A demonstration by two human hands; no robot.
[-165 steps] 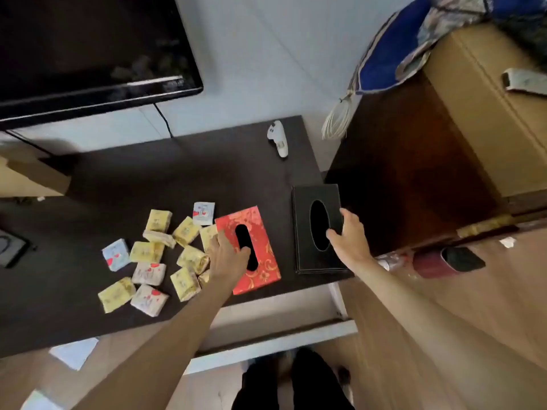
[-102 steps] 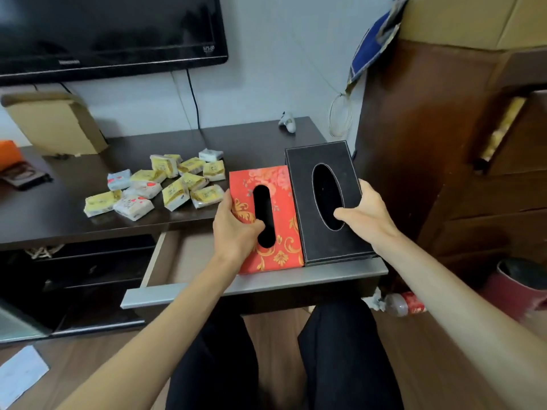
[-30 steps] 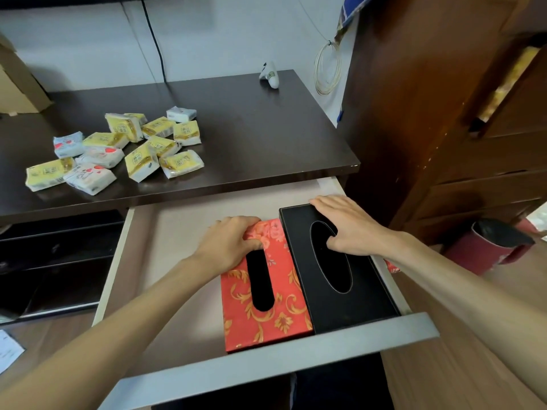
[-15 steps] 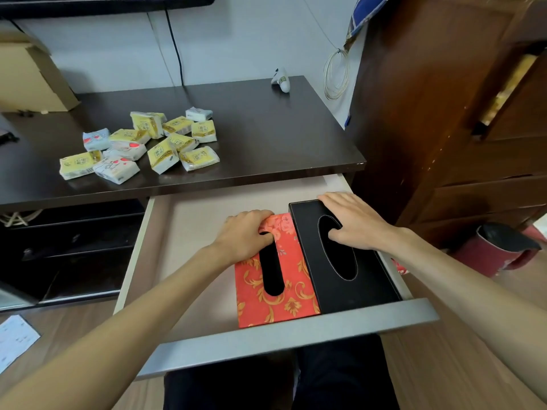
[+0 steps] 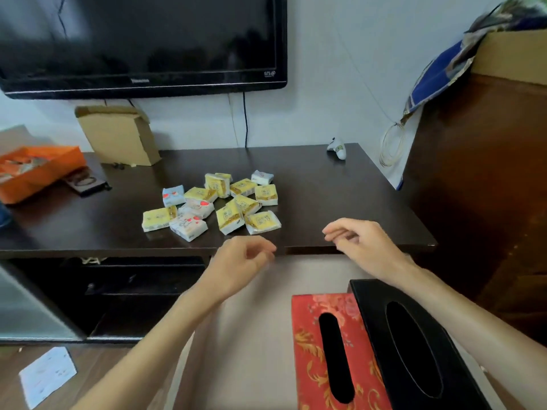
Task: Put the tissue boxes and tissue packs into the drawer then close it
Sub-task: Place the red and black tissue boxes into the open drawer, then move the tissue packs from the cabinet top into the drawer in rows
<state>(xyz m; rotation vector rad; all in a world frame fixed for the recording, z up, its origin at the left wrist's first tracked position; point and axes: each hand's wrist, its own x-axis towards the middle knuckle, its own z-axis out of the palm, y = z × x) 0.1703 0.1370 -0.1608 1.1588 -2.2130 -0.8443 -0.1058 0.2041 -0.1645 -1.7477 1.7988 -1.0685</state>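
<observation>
Both tissue boxes, red floral (image 5: 331,347) and black (image 5: 411,341), lie side by side in the open drawer (image 5: 251,335). The left hand (image 5: 239,261) and right hand (image 5: 361,244) hover empty, fingers loosely curled, near the tissue packs (image 5: 213,202) on the tabletop above the drawer. A hasty scoop could spill packs past the drawer.
</observation>
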